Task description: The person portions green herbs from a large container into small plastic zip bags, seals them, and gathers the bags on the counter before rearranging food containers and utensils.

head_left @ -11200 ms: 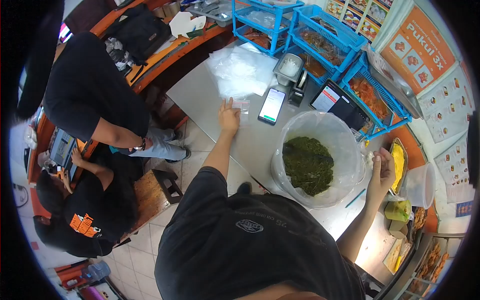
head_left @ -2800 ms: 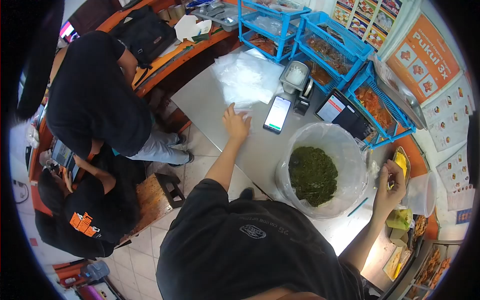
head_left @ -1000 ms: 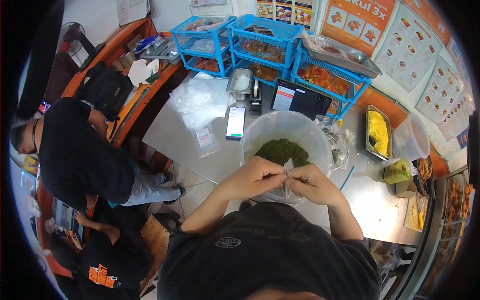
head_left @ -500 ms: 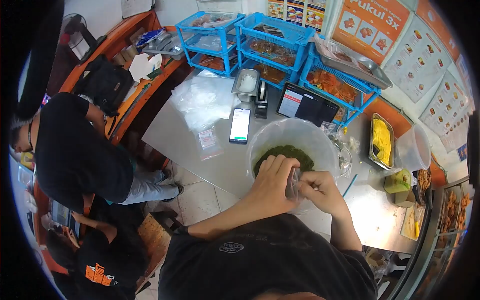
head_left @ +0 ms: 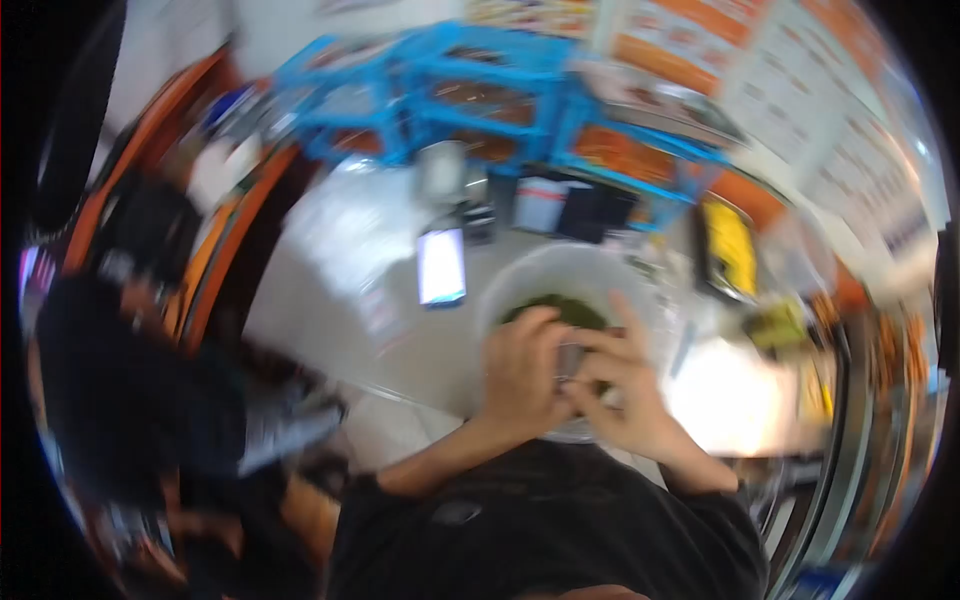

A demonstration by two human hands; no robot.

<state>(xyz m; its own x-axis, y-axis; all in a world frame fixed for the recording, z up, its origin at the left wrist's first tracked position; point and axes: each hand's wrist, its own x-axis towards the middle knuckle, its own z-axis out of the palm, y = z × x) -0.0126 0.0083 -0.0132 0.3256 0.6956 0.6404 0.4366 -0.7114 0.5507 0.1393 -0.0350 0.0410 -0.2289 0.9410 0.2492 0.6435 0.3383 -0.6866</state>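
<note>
Both my hands meet over a translucent plastic bucket [head_left: 560, 266] that has dark green paste [head_left: 570, 308] in its bottom. Between them is a small clear plastic bag [head_left: 570, 362], smeared by motion. My left hand [head_left: 522, 368] grips its left side with bent fingers. On the other side, my right hand [head_left: 622, 388] pinches the bag with thumb and fingers, one finger pointing up and away. How full the bag is, I cannot make out. A lit phone [head_left: 441, 267] lies on the metal table [head_left: 300, 320], left of the bucket.
Clear plastic bags [head_left: 350, 220] lie at the table's left. Blue stacked baskets [head_left: 490, 95] and a tablet [head_left: 575, 208] stand behind the bucket. A tray of yellow food [head_left: 730, 248] sits at right. Two people in black, one nearer [head_left: 130, 390], are at left.
The view has swung and blurred, so the table things appear shifted left. My right hand's fingers have spread more, with one now raised. The bag stays between my hands.
</note>
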